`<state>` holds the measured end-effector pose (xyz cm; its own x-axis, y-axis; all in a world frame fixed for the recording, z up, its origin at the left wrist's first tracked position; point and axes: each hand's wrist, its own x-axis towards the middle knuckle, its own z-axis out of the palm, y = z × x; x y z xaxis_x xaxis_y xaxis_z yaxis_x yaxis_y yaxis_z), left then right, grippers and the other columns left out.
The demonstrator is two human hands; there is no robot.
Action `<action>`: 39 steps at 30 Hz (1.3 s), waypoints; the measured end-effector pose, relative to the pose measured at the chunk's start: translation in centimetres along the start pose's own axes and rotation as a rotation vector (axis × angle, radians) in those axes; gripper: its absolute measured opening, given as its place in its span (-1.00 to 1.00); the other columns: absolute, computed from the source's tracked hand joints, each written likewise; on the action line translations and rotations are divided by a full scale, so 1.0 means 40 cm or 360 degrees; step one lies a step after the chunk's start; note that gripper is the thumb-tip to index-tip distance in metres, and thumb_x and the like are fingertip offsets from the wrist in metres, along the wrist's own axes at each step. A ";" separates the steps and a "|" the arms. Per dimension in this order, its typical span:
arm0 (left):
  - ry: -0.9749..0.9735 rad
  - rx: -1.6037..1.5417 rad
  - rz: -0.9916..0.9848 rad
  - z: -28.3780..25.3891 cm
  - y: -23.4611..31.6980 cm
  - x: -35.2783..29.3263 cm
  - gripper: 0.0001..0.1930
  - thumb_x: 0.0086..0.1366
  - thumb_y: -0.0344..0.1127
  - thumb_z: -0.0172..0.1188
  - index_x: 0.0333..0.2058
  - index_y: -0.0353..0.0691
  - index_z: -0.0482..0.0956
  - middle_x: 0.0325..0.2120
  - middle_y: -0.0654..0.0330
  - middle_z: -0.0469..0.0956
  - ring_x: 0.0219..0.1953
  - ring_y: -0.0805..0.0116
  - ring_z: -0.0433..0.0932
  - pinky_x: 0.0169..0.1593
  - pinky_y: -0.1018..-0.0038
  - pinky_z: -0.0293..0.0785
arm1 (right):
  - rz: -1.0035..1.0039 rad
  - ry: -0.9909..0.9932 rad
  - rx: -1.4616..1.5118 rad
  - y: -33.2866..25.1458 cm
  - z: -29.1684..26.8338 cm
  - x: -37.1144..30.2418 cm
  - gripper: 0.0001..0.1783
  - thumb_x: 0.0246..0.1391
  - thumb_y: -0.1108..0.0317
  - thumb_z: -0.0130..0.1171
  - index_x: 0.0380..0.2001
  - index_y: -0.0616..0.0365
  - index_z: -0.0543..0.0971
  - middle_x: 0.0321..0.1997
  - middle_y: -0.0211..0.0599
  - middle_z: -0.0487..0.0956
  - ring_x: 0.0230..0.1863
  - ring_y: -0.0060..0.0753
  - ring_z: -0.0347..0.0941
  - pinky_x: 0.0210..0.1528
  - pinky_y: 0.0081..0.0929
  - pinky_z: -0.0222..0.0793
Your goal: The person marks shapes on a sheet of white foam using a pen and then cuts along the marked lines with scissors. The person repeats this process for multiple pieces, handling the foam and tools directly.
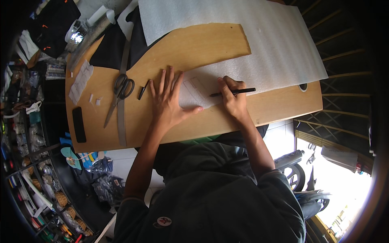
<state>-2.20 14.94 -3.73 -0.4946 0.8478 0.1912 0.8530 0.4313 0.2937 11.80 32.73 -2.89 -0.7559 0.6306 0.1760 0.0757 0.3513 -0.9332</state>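
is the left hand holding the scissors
No, the left hand lies flat on the white foam sheet, while the black-handled scissors lie untouched beside it on the wooden table.

Left hand [169, 99] flat, fingers spread, pressing a corner of the white foam sheet [243, 44] onto the wooden table [194, 48]. Right hand [234, 99] gripping a black pen [233, 92], tip on the foam beside faint drawn rectangles [194, 87]. Left of the hands: pen cap [143, 90], scissors [118, 97] lying over a grey strip [121, 117], a black bar [79, 124], foam scraps [81, 81]. Black cloth [117, 42] at the far edge. Cluttered shelves [28, 133] at left.
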 end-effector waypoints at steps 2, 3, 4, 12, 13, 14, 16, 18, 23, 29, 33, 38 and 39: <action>-0.0010 0.0008 -0.0010 0.002 -0.001 -0.001 0.25 -0.18 0.50 0.38 0.39 -0.14 0.20 0.46 -0.11 0.02 0.52 -0.08 -0.10 0.40 -0.39 -0.25 | -0.0023 -0.0022 0.0075 -0.007 0.004 0.001 -0.60 0.29 0.35 0.11 -0.62 0.30 0.35 -0.74 -0.07 0.33 -0.70 -0.31 0.17 -0.55 -0.27 0.16; -0.0011 0.0011 -0.0008 0.003 -0.002 -0.001 0.25 -0.18 0.50 0.38 0.39 -0.14 0.20 0.46 -0.11 0.01 0.52 -0.08 -0.11 0.40 -0.39 -0.25 | -0.0002 -0.0002 0.0061 -0.007 0.004 0.000 -0.60 0.29 0.35 0.11 -0.61 0.30 0.35 -0.73 -0.07 0.34 -0.70 -0.30 0.17 -0.55 -0.27 0.16; -0.0012 0.0014 -0.0006 0.004 -0.002 -0.001 0.25 -0.17 0.50 0.38 0.39 -0.15 0.19 0.46 -0.11 0.01 0.52 -0.08 -0.11 0.40 -0.38 -0.25 | 0.0019 0.0018 0.0047 -0.004 0.004 -0.001 -0.61 0.29 0.35 0.11 -0.61 0.31 0.36 -0.73 -0.06 0.34 -0.70 -0.29 0.17 -0.55 -0.27 0.16; -0.0013 0.0030 -0.0002 0.005 -0.002 -0.001 0.24 -0.17 0.51 0.37 0.39 -0.16 0.20 0.47 -0.10 0.01 0.53 -0.07 -0.12 0.40 -0.38 -0.26 | -0.0074 -0.0093 0.0022 0.003 0.002 0.000 -0.64 0.28 0.36 0.11 -0.58 0.33 0.40 -0.72 -0.06 0.35 -0.69 -0.28 0.18 -0.55 -0.28 0.17; -0.0006 0.0030 0.0001 0.006 -0.003 -0.002 0.24 -0.17 0.51 0.37 0.39 -0.16 0.20 0.46 -0.10 0.01 0.53 -0.07 -0.11 0.40 -0.38 -0.26 | -0.0079 -0.0118 0.0025 -0.001 0.002 0.000 -0.65 0.28 0.36 0.11 -0.58 0.33 0.40 -0.72 -0.06 0.35 -0.69 -0.28 0.18 -0.55 -0.28 0.17; 0.0001 0.0032 0.0004 0.005 -0.003 -0.002 0.24 -0.17 0.51 0.37 0.39 -0.16 0.20 0.46 -0.10 0.01 0.53 -0.07 -0.11 0.40 -0.38 -0.26 | -0.0086 -0.0142 0.0029 -0.003 0.003 0.001 -0.65 0.27 0.36 0.12 -0.58 0.33 0.40 -0.72 -0.06 0.35 -0.69 -0.28 0.19 -0.55 -0.28 0.17; 0.0011 0.0023 0.0006 0.003 -0.001 -0.001 0.24 -0.18 0.47 0.40 0.38 -0.19 0.21 0.46 -0.11 0.03 0.52 -0.07 -0.09 0.40 -0.38 -0.25 | -0.0078 -0.0106 0.0087 -0.007 0.004 -0.001 -0.65 0.28 0.37 0.12 -0.58 0.32 0.41 -0.73 -0.09 0.34 -0.70 -0.31 0.18 -0.56 -0.30 0.16; 0.0018 0.0018 0.0009 0.001 0.001 -0.002 0.23 -0.18 0.44 0.42 0.37 -0.20 0.22 0.46 -0.11 0.04 0.52 -0.07 -0.08 0.39 -0.37 -0.24 | -0.0112 0.0006 0.0132 -0.005 0.004 -0.005 -0.65 0.28 0.39 0.13 -0.60 0.31 0.41 -0.74 -0.13 0.32 -0.71 -0.35 0.16 -0.58 -0.33 0.14; 0.0007 0.0013 -0.0007 0.000 0.006 -0.001 0.20 -0.15 0.42 0.42 0.37 -0.20 0.22 0.45 -0.11 0.05 0.52 -0.07 -0.07 0.40 -0.37 -0.25 | -0.0253 0.0233 0.0191 -0.025 0.015 0.006 -0.59 0.26 0.43 0.16 -0.66 0.27 0.33 -0.76 -0.21 0.27 -0.73 -0.45 0.10 -0.61 -0.38 0.06; 0.0019 -0.0022 -0.0026 -0.002 0.007 0.002 0.20 -0.16 0.41 0.43 0.37 -0.20 0.23 0.45 -0.12 0.04 0.52 -0.07 -0.08 0.40 -0.36 -0.26 | -0.0163 -0.0121 -0.0020 0.008 0.025 0.042 -0.59 0.35 0.30 0.12 -0.60 0.27 0.47 -0.73 -0.30 0.37 -0.68 -0.49 0.27 -0.55 -0.42 0.16; 0.0032 -0.0041 -0.0024 -0.005 0.009 -0.001 0.20 -0.16 0.42 0.42 0.37 -0.20 0.23 0.46 -0.11 0.03 0.52 -0.06 -0.09 0.40 -0.36 -0.26 | -0.0191 -0.0182 -0.0082 0.006 0.024 0.039 -0.59 0.35 0.30 0.11 -0.60 0.27 0.47 -0.71 -0.26 0.40 -0.67 -0.45 0.28 -0.54 -0.38 0.19; 0.0030 -0.0044 -0.0027 -0.003 0.008 -0.001 0.20 -0.16 0.42 0.41 0.36 -0.21 0.24 0.46 -0.11 0.03 0.52 -0.07 -0.08 0.40 -0.36 -0.26 | -0.0191 -0.0218 -0.0092 0.000 0.027 0.041 -0.59 0.35 0.31 0.11 -0.60 0.28 0.48 -0.69 -0.22 0.42 -0.66 -0.40 0.30 -0.52 -0.36 0.21; 0.0029 -0.0042 -0.0026 -0.003 0.007 -0.002 0.20 -0.16 0.42 0.41 0.37 -0.21 0.24 0.46 -0.11 0.03 0.52 -0.06 -0.08 0.40 -0.36 -0.27 | -0.0199 -0.0213 -0.0090 0.000 0.028 0.041 -0.59 0.35 0.32 0.11 -0.60 0.29 0.47 -0.69 -0.22 0.42 -0.66 -0.39 0.31 -0.52 -0.37 0.22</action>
<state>-1.93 14.97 -3.55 -0.5117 0.8349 0.2030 0.8401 0.4367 0.3216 9.84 32.99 -2.97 -0.8412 0.4831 0.2427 0.0095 0.4619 -0.8869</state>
